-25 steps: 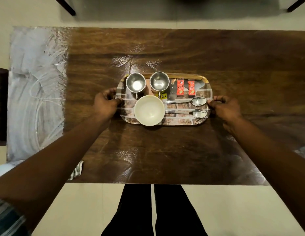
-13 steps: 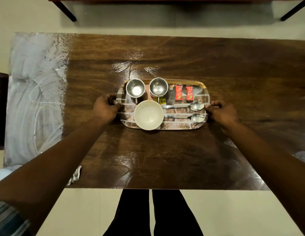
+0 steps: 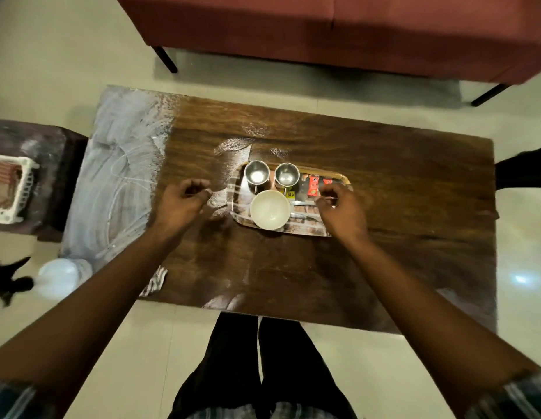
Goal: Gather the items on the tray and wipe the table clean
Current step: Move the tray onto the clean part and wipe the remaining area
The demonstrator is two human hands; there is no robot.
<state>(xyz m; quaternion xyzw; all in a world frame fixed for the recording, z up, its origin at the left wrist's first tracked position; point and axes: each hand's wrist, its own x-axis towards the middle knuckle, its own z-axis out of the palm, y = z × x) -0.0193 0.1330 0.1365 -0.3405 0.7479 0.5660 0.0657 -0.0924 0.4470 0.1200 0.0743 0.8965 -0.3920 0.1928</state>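
Both arms reach forward over the tabletop (image 3: 384, 182). Left hand (image 3: 181, 204) hovers just left of the tray (image 3: 237, 192), fingers loosely curled, holding nothing. Right hand (image 3: 343, 208) over the tray's right end, fingers curled; cannot tell if gripping. On the tray: bowl (image 3: 270, 209), behind it two steel cups (image 3: 256, 176).

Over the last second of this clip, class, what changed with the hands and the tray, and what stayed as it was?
Both hands let go of the tray. The left hand drew away to the left and now hovers loosely curled above the table. The right hand moved inward over the tray's right end, covering the spoons. The bowl, the two steel cups and the red sachets kept their arrangement on the tray.
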